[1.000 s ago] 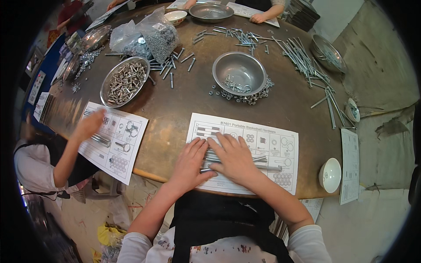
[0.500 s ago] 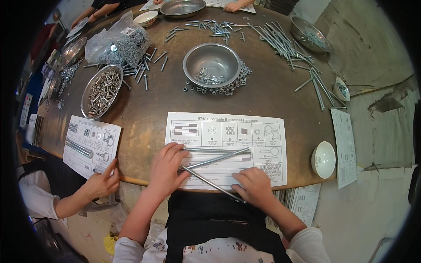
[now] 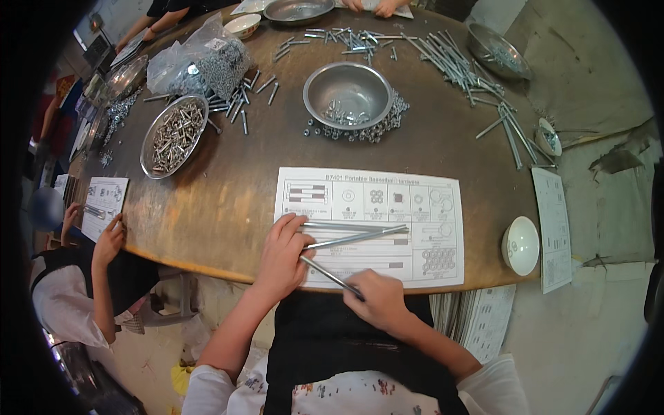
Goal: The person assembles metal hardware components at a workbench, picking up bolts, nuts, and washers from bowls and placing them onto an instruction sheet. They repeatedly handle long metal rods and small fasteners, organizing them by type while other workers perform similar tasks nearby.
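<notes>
1. The left hand (image 3: pixel 282 257) lies palm down, fingers spread forward, forearm bare.
2. The right hand (image 3: pixel 377 299) is curled closed, knuckles up, close beside the left hand.

Round brown table (image 3: pixel 228 200): parts sheet (image 3: pixel 422 207), steel bowl (image 3: pixel 348 88) (nuts around), rods (image 3: pixel 453 62).

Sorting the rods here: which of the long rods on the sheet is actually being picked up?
The slanted rod nearest the table edge: the right hand pinches its lower end. The other rods lie under the left hand.
</notes>
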The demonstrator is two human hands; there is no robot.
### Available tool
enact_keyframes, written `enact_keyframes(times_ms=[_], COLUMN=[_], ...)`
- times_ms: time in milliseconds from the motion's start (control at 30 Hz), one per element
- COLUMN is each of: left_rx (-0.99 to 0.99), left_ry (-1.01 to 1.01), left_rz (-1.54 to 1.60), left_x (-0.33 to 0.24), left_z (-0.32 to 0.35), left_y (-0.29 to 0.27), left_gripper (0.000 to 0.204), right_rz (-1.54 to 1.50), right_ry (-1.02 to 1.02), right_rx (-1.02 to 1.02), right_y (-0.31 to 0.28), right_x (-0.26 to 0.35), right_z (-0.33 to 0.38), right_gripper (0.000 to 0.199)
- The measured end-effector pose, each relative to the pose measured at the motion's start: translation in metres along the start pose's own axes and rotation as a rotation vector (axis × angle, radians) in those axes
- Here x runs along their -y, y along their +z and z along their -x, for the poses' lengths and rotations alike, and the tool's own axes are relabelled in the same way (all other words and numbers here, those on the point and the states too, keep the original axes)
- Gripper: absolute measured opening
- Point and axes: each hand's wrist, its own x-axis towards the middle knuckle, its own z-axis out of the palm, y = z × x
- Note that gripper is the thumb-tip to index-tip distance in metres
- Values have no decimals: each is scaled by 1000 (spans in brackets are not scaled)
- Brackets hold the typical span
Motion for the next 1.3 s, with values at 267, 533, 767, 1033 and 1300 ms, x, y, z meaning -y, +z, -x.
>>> enact_keyframes(times_ms=[267,533,767,1033,1300], left_rx=[89,57,187,188,175], left_ry=[54,-68,-118,-121,-168], left_rz=[189,55,-40,145,244], left_x=[12,10,11,16,25], left_z=[-9,-18,-28,-33,-22], left_y=[-15,-27,-37,-24,-42], left_gripper=[19,40,37,36,35], right_rz=[174,533,199,110,148], right_ry=[-141,-219,383,280,226], right_rx=[-163,-188,-162,-130,-95], right_y=[-77,-57,-97,-80,-79], right_x=[9,-30,-58,-58,-60], right_z=[-62,-65,-23,-35,-41], right_gripper=[12,18,30,32,30])
